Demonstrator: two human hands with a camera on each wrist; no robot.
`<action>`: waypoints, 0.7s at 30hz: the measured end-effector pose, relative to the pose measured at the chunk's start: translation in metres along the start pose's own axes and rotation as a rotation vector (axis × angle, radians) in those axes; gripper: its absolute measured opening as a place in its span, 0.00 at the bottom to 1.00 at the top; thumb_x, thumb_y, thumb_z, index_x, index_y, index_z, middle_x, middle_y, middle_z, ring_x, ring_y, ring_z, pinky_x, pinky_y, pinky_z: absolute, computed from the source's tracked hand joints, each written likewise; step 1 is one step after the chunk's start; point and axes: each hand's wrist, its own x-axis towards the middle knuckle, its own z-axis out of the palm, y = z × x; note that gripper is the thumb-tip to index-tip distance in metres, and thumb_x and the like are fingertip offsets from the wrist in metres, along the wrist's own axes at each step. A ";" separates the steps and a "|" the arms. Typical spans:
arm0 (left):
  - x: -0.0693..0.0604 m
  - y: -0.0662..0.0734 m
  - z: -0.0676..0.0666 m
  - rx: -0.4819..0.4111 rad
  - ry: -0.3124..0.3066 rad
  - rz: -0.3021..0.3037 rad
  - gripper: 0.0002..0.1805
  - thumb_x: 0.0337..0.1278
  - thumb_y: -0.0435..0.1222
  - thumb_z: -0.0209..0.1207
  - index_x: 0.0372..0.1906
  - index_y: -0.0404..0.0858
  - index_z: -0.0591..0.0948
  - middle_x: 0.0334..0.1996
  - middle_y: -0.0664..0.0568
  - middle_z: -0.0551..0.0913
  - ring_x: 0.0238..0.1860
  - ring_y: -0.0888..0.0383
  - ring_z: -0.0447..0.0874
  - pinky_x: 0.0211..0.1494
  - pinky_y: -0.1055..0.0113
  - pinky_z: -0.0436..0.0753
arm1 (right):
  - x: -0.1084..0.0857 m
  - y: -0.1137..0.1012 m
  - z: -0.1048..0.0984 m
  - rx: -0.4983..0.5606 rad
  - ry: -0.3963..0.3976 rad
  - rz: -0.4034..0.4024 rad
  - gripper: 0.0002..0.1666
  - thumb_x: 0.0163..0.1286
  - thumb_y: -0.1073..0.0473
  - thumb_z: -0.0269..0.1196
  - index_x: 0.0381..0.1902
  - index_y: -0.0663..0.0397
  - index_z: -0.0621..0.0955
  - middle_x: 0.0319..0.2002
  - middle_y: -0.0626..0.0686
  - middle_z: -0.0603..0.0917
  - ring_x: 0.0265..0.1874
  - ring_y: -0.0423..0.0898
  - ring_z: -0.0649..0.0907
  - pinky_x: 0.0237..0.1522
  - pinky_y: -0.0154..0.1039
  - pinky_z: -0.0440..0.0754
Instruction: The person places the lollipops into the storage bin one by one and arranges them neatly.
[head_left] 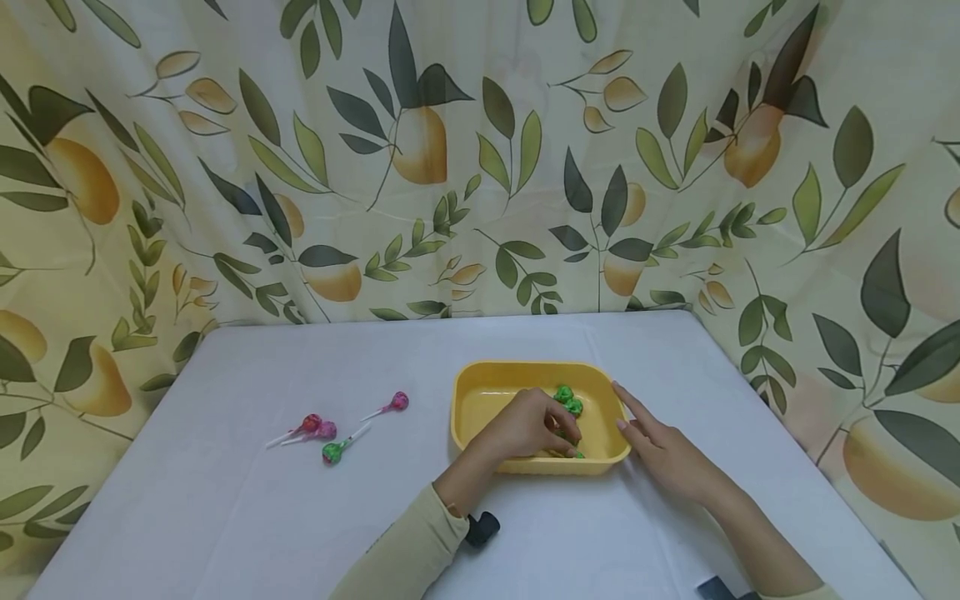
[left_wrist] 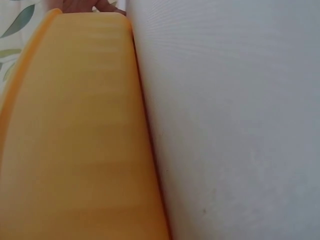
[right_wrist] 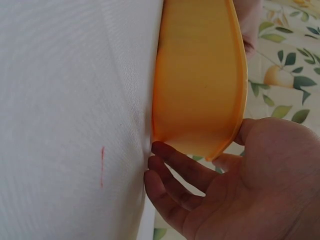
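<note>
In the head view, my left hand [head_left: 536, 425] reaches into a yellow plastic tray [head_left: 468, 392], its fingers curled down at the near right part. Bits of green and red show at the fingertips, where it pinches a lollipop mostly hidden by the hand. Just beyond those fingers, green-wrapped lollipops [head_left: 567, 398] lie in the tray. My right hand [head_left: 667, 454] rests against the tray's right end with fingers fairly straight, thumb at the rim. The right wrist view shows that hand [right_wrist: 250, 175] touching the tray's side [right_wrist: 200, 75]. Only the tray's outer wall [left_wrist: 75, 125] fills the left wrist view's left half.
Left of the tray, several lollipops lie on the white tablecloth [head_left: 247, 500]: a red one [head_left: 311, 422] beside a pink one [head_left: 327, 430], a green one [head_left: 332, 453], and another pink one [head_left: 400, 401]. A leaf-and-fruit patterned curtain [head_left: 480, 167] hangs behind the table.
</note>
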 end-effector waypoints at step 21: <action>-0.005 0.009 -0.018 0.054 0.041 -0.054 0.09 0.48 0.34 0.80 0.36 0.42 0.93 0.27 0.62 0.85 0.26 0.60 0.76 0.26 0.71 0.71 | 0.004 0.003 0.001 -0.010 -0.010 0.007 0.39 0.85 0.41 0.45 0.85 0.38 0.46 0.61 0.68 0.80 0.61 0.68 0.78 0.55 0.72 0.74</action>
